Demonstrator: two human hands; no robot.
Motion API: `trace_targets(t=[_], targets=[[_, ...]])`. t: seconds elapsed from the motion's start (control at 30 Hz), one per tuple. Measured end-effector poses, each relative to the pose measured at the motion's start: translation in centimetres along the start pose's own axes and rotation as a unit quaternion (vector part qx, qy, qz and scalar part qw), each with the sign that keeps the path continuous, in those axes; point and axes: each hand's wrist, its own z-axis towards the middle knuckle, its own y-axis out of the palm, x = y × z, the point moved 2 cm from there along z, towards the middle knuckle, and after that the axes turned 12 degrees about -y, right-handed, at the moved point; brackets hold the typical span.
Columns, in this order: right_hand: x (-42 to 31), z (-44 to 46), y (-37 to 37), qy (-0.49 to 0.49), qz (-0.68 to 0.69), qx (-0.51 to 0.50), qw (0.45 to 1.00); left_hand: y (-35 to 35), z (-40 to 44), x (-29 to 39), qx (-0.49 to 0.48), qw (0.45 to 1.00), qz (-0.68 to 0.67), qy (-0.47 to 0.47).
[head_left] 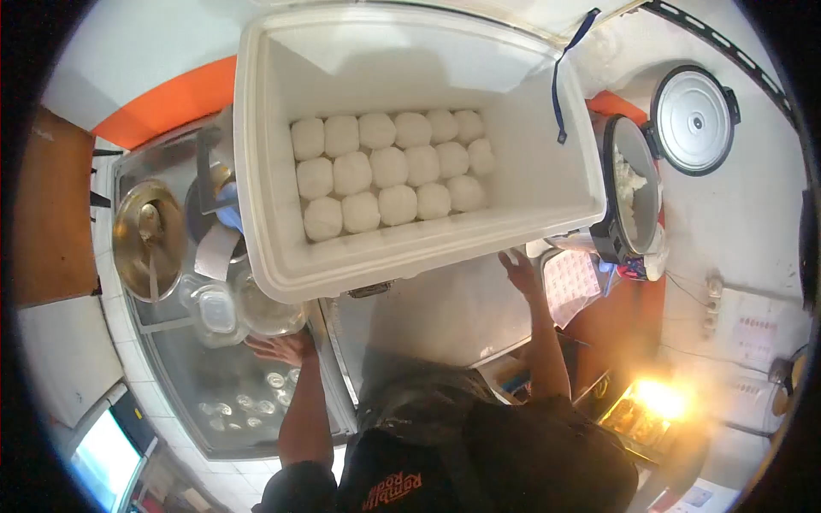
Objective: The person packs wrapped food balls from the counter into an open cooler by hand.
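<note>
A large white box (428, 256) stands at the top centre. Inside it, several white rounded balls (389, 167) sit in three rows. My right hand (518, 275) is just below the box's front edge, over the metal counter (436, 316), fingers apart with nothing in them; I cannot tell if it touches the box. My left hand (284, 346) lies stretched out by the clear plastic containers (215, 309), at the glass top of a chest (188, 368). Whether its fingertips touch the containers cannot be made out.
A steel bowl (128, 231) with a spoon (151, 256) stands at left. On the right is an open rice cooker (611, 197) with white contents and a raised lid (694, 120). A pink-printed sheet (571, 282) lies near my right hand. A bright lamp (658, 399) glows lower right.
</note>
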Motion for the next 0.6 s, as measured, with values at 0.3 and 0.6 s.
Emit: trace_targets(t=[0.3,0.6], targets=[[0.3,1.9,6.2,-0.113,0.443,0.147,0.877,0.8,0.0,-0.5,0.026,0.998,-0.063,0.006],[7.0,7.9,5.9,-0.4,-0.159,0.178,0.885,0.6,0.3,-0.6,0.049,0.997,-0.057,0.013]])
